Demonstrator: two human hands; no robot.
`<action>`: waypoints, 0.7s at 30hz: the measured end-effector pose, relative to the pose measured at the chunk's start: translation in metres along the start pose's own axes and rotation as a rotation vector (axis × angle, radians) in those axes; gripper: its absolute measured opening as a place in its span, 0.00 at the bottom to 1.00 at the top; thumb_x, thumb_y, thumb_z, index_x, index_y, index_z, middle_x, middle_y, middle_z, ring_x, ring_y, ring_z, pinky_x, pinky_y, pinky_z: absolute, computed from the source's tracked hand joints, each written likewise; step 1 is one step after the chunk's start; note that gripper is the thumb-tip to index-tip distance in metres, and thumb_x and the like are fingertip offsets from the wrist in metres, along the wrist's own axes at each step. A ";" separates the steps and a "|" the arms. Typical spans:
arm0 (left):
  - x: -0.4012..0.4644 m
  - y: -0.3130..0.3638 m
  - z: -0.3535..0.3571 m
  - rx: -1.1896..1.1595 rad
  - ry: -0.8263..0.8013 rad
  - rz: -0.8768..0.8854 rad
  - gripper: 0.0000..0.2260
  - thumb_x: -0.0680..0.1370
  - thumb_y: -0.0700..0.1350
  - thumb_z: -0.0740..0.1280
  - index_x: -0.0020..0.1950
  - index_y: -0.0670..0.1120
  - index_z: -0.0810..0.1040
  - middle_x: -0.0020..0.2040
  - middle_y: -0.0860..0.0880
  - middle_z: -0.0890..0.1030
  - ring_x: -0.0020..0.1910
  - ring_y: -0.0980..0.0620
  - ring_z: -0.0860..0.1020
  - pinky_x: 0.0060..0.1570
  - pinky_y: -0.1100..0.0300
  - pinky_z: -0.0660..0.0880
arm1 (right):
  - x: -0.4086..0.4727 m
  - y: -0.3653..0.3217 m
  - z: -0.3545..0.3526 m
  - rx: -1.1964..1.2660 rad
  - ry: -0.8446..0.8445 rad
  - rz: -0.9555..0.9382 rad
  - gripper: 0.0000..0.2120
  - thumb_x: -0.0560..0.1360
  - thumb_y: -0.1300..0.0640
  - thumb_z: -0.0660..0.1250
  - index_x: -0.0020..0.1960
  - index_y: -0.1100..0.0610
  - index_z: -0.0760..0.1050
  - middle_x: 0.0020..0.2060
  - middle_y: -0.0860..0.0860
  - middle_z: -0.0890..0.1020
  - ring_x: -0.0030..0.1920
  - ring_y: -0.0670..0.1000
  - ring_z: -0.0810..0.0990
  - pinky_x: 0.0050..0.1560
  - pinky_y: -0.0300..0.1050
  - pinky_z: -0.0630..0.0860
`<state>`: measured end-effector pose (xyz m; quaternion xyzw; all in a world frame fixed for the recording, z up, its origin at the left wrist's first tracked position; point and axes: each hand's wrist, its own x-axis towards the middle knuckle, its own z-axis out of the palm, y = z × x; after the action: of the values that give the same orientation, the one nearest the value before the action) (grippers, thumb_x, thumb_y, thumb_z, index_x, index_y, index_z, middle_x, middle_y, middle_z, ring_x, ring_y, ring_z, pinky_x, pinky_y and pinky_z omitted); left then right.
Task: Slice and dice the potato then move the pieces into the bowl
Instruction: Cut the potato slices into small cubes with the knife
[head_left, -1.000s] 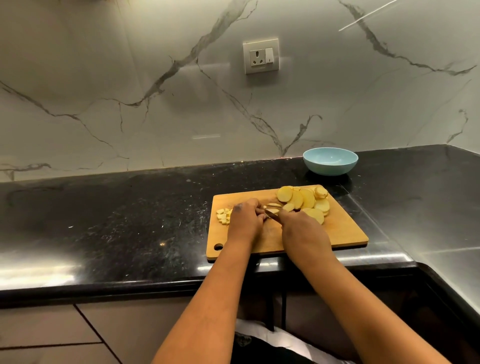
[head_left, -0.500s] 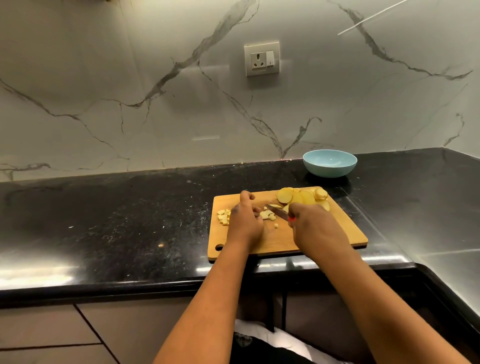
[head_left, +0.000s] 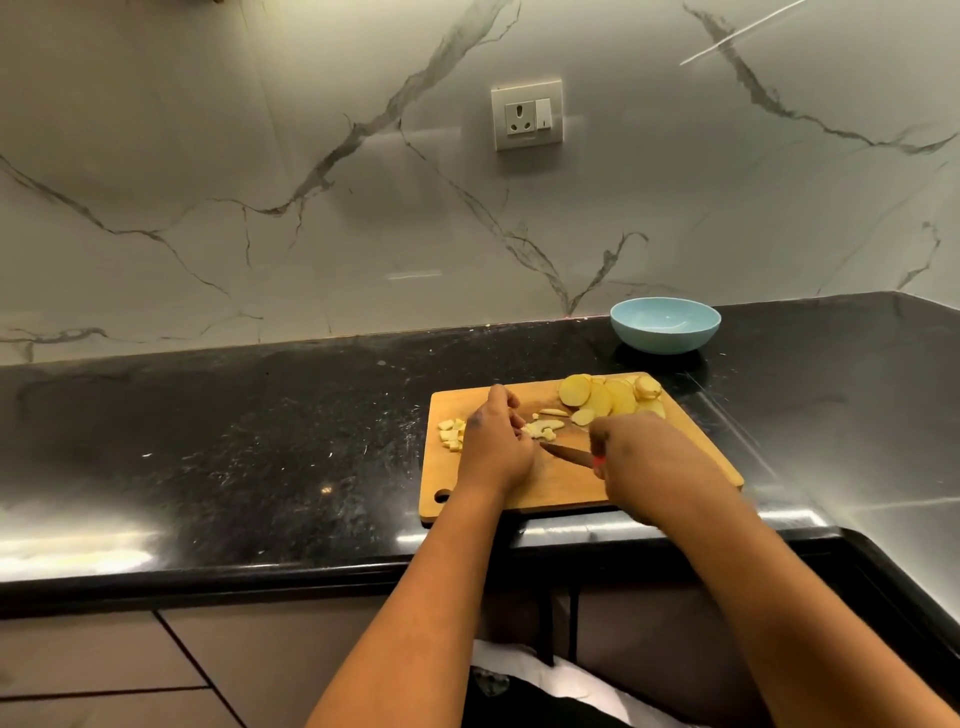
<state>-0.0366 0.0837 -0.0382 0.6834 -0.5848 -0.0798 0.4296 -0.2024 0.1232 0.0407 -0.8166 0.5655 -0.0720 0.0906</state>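
Since the earlier frame, the knife (head_left: 566, 453) had been drawn back toward the right hand (head_left: 647, 457), which was clamped on its handle. Cut potato pieces (head_left: 543, 428) were pinned under the left hand's (head_left: 496, 447) curled fingers on the cutting board (head_left: 571, 488); slices (head_left: 608, 397) were fanned near the bowl (head_left: 665, 325).

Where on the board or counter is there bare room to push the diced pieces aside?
Free: the cutting board's near strip, between both hands and its front edge, and the black counter left of the board. Crowded: the far right corner under the potato slices, the left edge with the diced pile, and the middle, where the knife works.
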 end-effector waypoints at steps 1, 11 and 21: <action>0.001 0.000 0.000 0.023 0.005 0.023 0.10 0.75 0.36 0.67 0.53 0.47 0.73 0.47 0.50 0.77 0.47 0.52 0.76 0.46 0.64 0.76 | 0.000 0.007 -0.004 0.044 0.005 0.013 0.12 0.76 0.60 0.69 0.58 0.52 0.76 0.48 0.51 0.78 0.47 0.51 0.78 0.51 0.46 0.80; 0.058 0.026 0.019 0.466 -0.236 0.098 0.13 0.81 0.43 0.64 0.66 0.50 0.78 0.62 0.46 0.77 0.60 0.49 0.74 0.59 0.55 0.75 | 0.030 0.036 0.019 0.374 0.303 0.092 0.07 0.78 0.58 0.67 0.56 0.55 0.75 0.41 0.52 0.75 0.40 0.49 0.75 0.37 0.40 0.72; 0.069 0.029 0.015 0.503 -0.413 0.125 0.09 0.79 0.43 0.67 0.60 0.48 0.78 0.57 0.47 0.79 0.53 0.51 0.77 0.56 0.56 0.77 | 0.030 0.041 0.026 0.430 0.414 0.070 0.05 0.78 0.58 0.66 0.54 0.55 0.74 0.43 0.53 0.77 0.40 0.50 0.77 0.43 0.47 0.80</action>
<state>-0.0463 0.0183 -0.0003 0.7003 -0.7017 -0.0434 0.1237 -0.2240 0.0822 0.0068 -0.7267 0.5714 -0.3522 0.1466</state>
